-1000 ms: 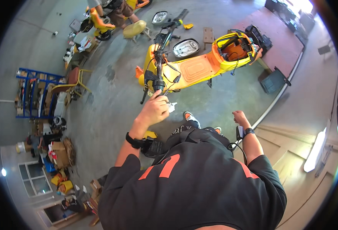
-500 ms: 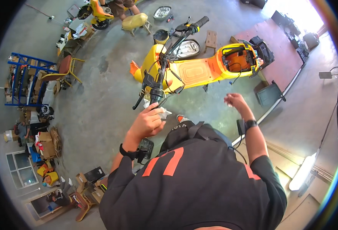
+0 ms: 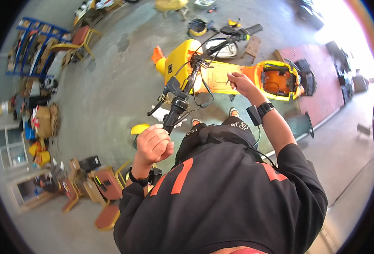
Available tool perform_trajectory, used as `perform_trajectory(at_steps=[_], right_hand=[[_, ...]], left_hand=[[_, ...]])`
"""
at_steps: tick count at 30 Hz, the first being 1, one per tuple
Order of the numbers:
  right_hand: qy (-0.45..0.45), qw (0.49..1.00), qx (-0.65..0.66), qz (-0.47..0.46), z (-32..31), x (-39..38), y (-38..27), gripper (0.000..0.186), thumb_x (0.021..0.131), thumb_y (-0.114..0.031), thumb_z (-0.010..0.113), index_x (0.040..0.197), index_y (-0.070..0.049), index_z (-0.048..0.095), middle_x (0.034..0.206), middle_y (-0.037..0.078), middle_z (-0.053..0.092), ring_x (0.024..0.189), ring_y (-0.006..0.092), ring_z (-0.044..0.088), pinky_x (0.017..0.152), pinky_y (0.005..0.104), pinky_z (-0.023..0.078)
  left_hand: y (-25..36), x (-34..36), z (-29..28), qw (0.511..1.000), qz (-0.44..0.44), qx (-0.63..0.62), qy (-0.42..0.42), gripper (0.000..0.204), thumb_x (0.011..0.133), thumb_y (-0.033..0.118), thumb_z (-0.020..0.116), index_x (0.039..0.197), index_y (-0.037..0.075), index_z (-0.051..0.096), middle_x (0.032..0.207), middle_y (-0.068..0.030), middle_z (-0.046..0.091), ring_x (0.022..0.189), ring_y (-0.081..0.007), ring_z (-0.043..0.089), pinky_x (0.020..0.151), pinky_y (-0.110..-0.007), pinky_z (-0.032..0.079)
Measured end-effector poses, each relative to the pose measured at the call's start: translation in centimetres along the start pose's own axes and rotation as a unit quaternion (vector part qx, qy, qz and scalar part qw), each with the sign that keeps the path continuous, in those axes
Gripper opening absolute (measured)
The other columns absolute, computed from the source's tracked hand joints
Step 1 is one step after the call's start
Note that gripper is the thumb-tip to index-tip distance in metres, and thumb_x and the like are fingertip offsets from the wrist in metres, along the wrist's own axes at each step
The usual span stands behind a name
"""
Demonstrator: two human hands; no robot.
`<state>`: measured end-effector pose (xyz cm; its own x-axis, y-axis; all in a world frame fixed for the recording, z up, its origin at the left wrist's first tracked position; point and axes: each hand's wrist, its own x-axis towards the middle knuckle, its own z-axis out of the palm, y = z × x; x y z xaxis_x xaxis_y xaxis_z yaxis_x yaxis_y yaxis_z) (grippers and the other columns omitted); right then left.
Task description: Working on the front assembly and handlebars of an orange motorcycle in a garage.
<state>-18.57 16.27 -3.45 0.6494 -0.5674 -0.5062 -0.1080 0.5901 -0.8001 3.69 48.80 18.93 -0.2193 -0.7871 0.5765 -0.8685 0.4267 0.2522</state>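
The left hand [image 3: 153, 144] is clenched around the near grip of the handlebar [image 3: 195, 74] of the yellow scooter [image 3: 221, 78], which stands on the floor just ahead. The right hand [image 3: 240, 82] pinches a thin cable [image 3: 206, 91] over the deck; best keep the bar steady and draw the cable gently, without snagging the other wires.

Bright daylight pours in from the upper right, bleaching that corner to white glare. The concrete floor [image 3: 110, 84] is evenly lit with soft shadows (fisheye bending and dark vignette at the rim).
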Motion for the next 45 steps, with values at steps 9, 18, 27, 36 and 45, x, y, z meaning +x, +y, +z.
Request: perform_trajectory(at_steps=[9, 18, 27, 36, 45], right_hand=[[-0.126, 0.981, -0.130, 0.060, 6.2, 5.2, -2.6, 0.021, 0.091, -0.016, 0.065, 0.105, -0.001, 0.060, 0.090, 0.005, 0.066, 0.074, 0.0106, 0.064, 0.064, 0.0241, 0.053], [-0.154, 0.981, -0.112, 0.023, 10.0, 8.6, -1.2, 0.009, 0.088, -0.004, 0.063, 0.094, 0.002, 0.061, 0.081, 0.007, 0.065, 0.070, 0.0147, 0.066, 0.062, 0.0270, 0.056], [-0.138, 0.989, -0.031, 0.044, 9.8, 9.7, 0.2, 0.008, 0.088, -0.002, 0.061, 0.096, -0.001, 0.064, 0.076, 0.006, 0.065, 0.064, 0.0146, 0.065, 0.057, 0.0284, 0.056], [-0.146, 0.988, -0.038, 0.025, 10.4, 11.1, 2.0, 0.007, 0.088, 0.004, 0.057, 0.088, 0.003, 0.063, 0.072, 0.011, 0.064, 0.060, 0.0180, 0.063, 0.053, 0.0294, 0.053], [-0.129, 0.990, -0.022, 0.049, 10.9, 9.0, 0.3, 0.014, 0.091, 0.001, 0.053, 0.090, 0.004, 0.066, 0.073, 0.012, 0.066, 0.061, 0.0183, 0.066, 0.055, 0.0288, 0.054]], left_hand=[[9.2, 2.8, 8.1, 0.927, -0.287, -0.028, -0.240, 0.028, 0.085, 0.021, 0.062, 0.064, 0.004, 0.052, 0.062, -0.0111, 0.054, 0.056, -0.0326, 0.053, 0.053, -0.039, 0.044], [6.2, -3.2, 20.8, 0.773, -0.598, -0.050, -0.204, 0.028, 0.090, 0.026, 0.055, 0.079, 0.000, 0.055, 0.078, -0.0201, 0.060, 0.076, -0.0406, 0.057, 0.066, -0.045, 0.045], [2.3, -1.4, 24.5, 0.752, -0.632, -0.073, -0.175, 0.023, 0.089, 0.023, 0.056, 0.088, 0.000, 0.060, 0.084, -0.0201, 0.063, 0.082, -0.0376, 0.061, 0.072, -0.043, 0.048], [-5.1, -0.3, 27.5, 0.755, -0.646, 0.112, 0.007, 0.039, 0.087, 0.013, 0.060, 0.120, -0.004, 0.049, 0.116, -0.0239, 0.054, 0.099, -0.0356, 0.059, 0.077, -0.042, 0.050], [-7.9, 0.4, 26.5, 0.852, -0.517, 0.079, 0.020, 0.067, 0.087, 0.008, 0.055, 0.145, -0.002, 0.023, 0.139, -0.0236, 0.042, 0.123, -0.0360, 0.049, 0.100, -0.042, 0.042]])
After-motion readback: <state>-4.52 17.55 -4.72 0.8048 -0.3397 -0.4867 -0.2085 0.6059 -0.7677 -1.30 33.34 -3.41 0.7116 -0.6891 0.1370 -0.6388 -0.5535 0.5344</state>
